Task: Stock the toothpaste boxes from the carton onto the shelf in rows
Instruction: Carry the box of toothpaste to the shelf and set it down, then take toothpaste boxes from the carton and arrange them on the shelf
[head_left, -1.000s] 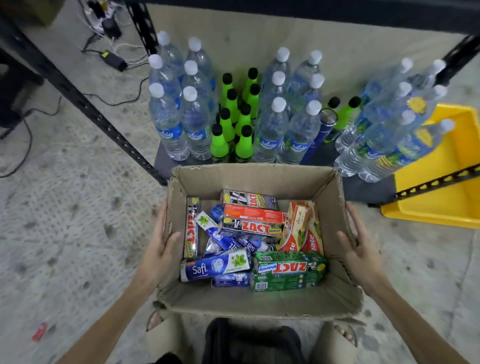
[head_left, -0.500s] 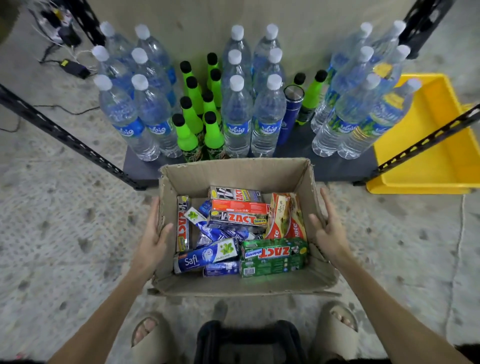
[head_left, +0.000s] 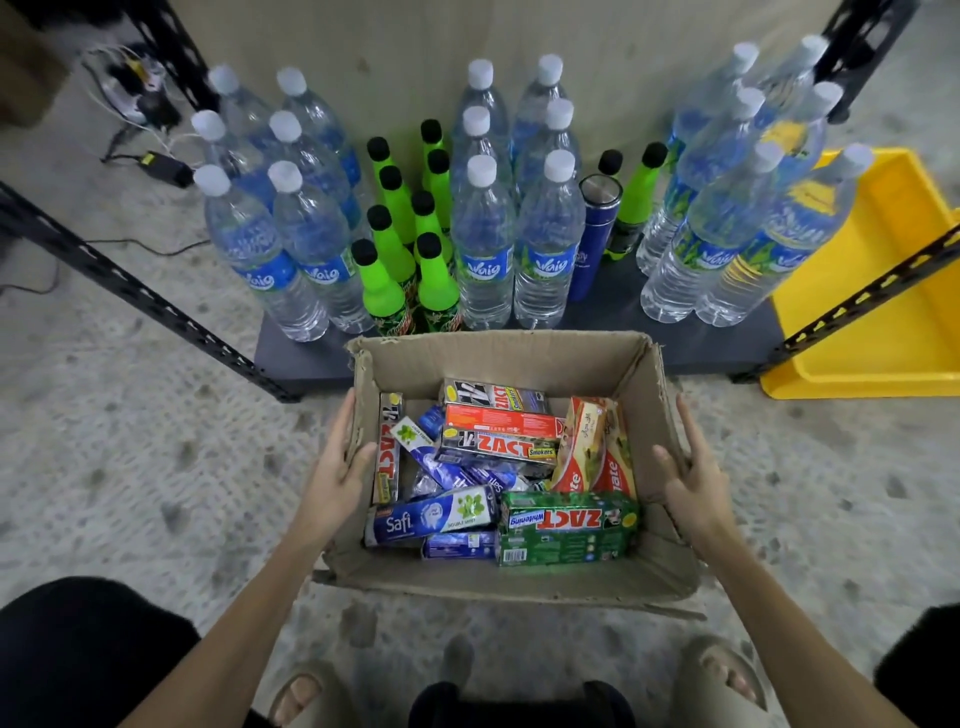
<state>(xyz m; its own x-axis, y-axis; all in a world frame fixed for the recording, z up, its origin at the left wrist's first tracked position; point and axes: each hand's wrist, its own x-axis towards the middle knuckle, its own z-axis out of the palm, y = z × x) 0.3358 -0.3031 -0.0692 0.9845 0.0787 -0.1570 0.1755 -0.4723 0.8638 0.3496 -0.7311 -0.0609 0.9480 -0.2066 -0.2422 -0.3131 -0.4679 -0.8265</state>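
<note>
- We have the left hand (head_left: 337, 475) gripping the carton (head_left: 498, 582) wall at centre frame, thumb inside; the right hand (head_left: 693, 480) lies flat and spread against the opposite wall.
- Inside it, the toothpaste boxes (head_left: 566, 527) lie jumbled; we should lift the top ones first.
- Beyond, the shelf (head_left: 696, 338) is crowded with water bottles (head_left: 483, 244); we should use the bare front strip.

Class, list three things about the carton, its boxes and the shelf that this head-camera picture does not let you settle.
1. How many toothpaste boxes lie in the carton: the green ZACT box and other top boxes cover those beneath.
2. Left hand fingertips: hidden outside the carton wall.
3. Whether higher shelves have room: cut off by the top edge.
4. Print on the blue flask: too small.
</note>
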